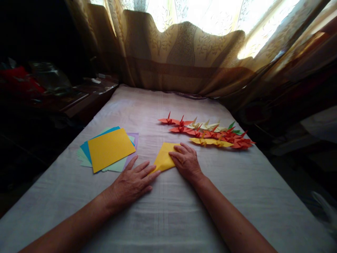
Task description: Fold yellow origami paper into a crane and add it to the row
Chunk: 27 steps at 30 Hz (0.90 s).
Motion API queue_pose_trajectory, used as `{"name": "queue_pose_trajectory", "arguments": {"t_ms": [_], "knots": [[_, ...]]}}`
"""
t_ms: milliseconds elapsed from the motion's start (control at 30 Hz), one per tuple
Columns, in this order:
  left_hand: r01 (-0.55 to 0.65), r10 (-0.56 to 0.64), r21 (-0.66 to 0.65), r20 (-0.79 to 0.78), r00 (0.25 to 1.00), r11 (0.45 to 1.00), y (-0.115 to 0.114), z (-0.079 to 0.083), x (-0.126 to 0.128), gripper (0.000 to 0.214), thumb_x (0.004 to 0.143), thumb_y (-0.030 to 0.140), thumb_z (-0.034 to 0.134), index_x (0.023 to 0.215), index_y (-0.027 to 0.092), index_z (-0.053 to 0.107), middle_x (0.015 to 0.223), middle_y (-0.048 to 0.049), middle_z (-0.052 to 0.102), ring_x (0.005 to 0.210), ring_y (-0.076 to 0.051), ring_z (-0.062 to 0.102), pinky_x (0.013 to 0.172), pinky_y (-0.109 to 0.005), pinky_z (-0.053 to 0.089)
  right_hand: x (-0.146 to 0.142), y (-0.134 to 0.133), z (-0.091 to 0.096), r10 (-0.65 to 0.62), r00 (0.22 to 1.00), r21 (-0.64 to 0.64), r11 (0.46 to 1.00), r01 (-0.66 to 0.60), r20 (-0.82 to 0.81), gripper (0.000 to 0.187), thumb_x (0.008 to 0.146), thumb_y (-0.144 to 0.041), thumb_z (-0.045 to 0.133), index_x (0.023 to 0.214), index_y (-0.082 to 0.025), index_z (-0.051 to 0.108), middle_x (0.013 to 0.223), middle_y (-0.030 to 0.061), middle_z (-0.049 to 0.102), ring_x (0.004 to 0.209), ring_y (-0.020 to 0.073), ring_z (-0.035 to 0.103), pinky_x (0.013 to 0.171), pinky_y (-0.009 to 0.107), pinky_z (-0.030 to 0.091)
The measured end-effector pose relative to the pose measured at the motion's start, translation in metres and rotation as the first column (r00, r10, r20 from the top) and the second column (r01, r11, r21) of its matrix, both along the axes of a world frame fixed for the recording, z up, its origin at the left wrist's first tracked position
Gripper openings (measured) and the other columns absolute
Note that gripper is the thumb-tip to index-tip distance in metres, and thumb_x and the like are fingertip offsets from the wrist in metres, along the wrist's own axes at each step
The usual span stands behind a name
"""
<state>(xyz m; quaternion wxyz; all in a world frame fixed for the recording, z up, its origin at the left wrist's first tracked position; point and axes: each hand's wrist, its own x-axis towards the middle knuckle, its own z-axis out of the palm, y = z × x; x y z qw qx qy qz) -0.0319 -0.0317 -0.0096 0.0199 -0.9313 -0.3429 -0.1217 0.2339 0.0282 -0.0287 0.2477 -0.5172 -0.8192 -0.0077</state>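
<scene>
A folded yellow paper [163, 158] lies on the white cloth-covered table [168, 211] in front of me. My left hand [133, 182] rests flat on the cloth, fingers spread, with its fingertips touching the paper's lower left corner. My right hand [185, 161] lies flat on the paper's right side, fingers stretched and pressing it down. To the left sits a stack of coloured paper sheets [107, 149] with a yellow sheet on top. Behind my right hand lie several folded paper cranes [210, 133] in red, orange, yellow, cream and green.
Beige patterned curtains [184, 59] hang at the table's far end with bright window light behind. A dark side table with clutter [65, 95] stands at the left. Dark furniture [289, 116] borders the right edge.
</scene>
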Motion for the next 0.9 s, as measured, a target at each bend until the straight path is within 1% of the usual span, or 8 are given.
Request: {"name": "queue_pose_trajectory", "arguments": {"t_ms": [100, 233, 400, 667, 900], "knots": [[-0.011, 0.011, 0.005, 0.014, 1.0, 1.0, -0.0003, -0.0011, 0.0015, 0.045, 0.099, 0.048, 0.048, 0.14, 0.028, 0.05, 0.132, -0.0038, 0.065, 0.127, -0.025, 0.054, 0.12, -0.049, 0.003, -0.0011, -0.0012, 0.0019, -0.014, 0.999, -0.026, 1.0, 0.013, -0.029, 0.018, 0.09, -0.031, 0.064, 0.102, -0.031, 0.077, 0.119, 0.0054, 0.069, 0.126, 0.0288, 0.051, 0.103, 0.045, 0.035], [-0.013, 0.013, 0.008, 0.033, 0.999, 1.0, -0.0006, -0.003, 0.0015, 0.043, 0.099, 0.047, 0.049, 0.137, 0.027, 0.053, 0.132, -0.003, 0.065, 0.129, -0.023, 0.053, 0.121, -0.046, -0.001, -0.0029, -0.0033, 0.0036, -0.04, 0.998, -0.051, 0.998, 0.038, -0.045, 0.018, 0.086, -0.035, 0.069, 0.101, -0.031, 0.077, 0.119, 0.0052, 0.069, 0.124, 0.0291, 0.053, 0.103, 0.046, 0.036], [-0.013, 0.013, 0.007, 0.023, 1.0, 1.0, -0.001, -0.0038, 0.0014, 0.042, 0.099, 0.048, 0.047, 0.136, 0.026, 0.054, 0.133, -0.0024, 0.064, 0.128, -0.024, 0.054, 0.12, -0.046, -0.002, -0.0038, -0.0036, 0.0028, -0.06, 0.998, -0.034, 0.998, 0.059, -0.021, 0.016, 0.087, -0.033, 0.069, 0.101, -0.032, 0.077, 0.118, 0.0042, 0.07, 0.123, 0.0278, 0.054, 0.102, 0.045, 0.037], [-0.014, 0.014, 0.022, 0.006, 1.0, 1.0, -0.0013, -0.0028, 0.002, 0.042, 0.099, 0.048, 0.049, 0.134, 0.026, 0.055, 0.134, -0.0012, 0.064, 0.127, -0.023, 0.054, 0.119, -0.043, -0.005, -0.006, -0.0045, 0.0029, -0.084, 0.996, -0.019, 0.996, 0.084, 0.001, 0.015, 0.087, -0.033, 0.071, 0.1, -0.033, 0.078, 0.118, 0.0036, 0.071, 0.121, 0.0275, 0.055, 0.101, 0.044, 0.037], [-0.017, 0.017, 0.001, -0.014, 1.0, 1.0, -0.0007, -0.002, 0.0019, 0.042, 0.1, 0.047, 0.047, 0.135, 0.025, 0.054, 0.136, -0.0023, 0.063, 0.128, -0.023, 0.054, 0.119, -0.043, -0.003, -0.0086, -0.0062, 0.0025, -0.106, 0.994, -0.023, 0.994, 0.106, 0.028, 0.016, 0.089, -0.035, 0.068, 0.102, -0.034, 0.077, 0.118, 0.0043, 0.07, 0.12, 0.0273, 0.054, 0.1, 0.045, 0.036]]}}
